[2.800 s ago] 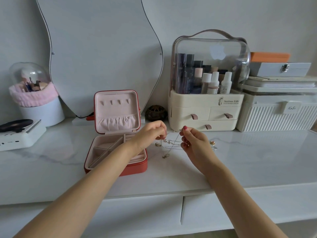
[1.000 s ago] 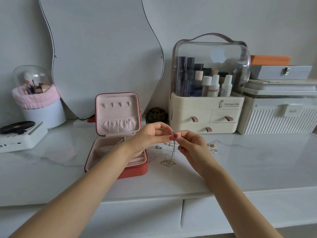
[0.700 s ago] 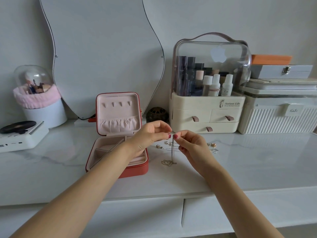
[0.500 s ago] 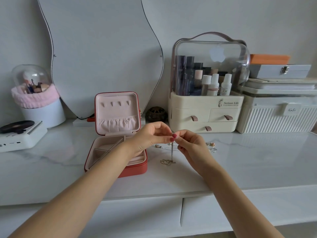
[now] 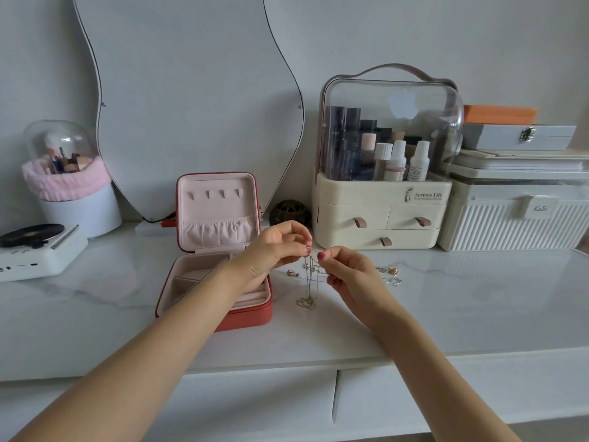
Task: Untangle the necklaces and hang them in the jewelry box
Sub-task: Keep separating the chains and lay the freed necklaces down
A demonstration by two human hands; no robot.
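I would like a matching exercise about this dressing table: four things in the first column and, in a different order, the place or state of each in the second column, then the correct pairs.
Column 1
1. jewelry box
2. thin chain
3. white bottles
4. orange box

Column 2
A. on top of the stack at the far right
B. hanging from the fingertips of both hands, lower end on the tabletop
C. open, lid upright, hooks empty
D. under a clear dome with a handle

Pairs: 1-C, 2-B, 3-D, 4-A

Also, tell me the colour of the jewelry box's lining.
Pale pink lining inside the jewelry box, with a red-orange shell; the head view shows it.
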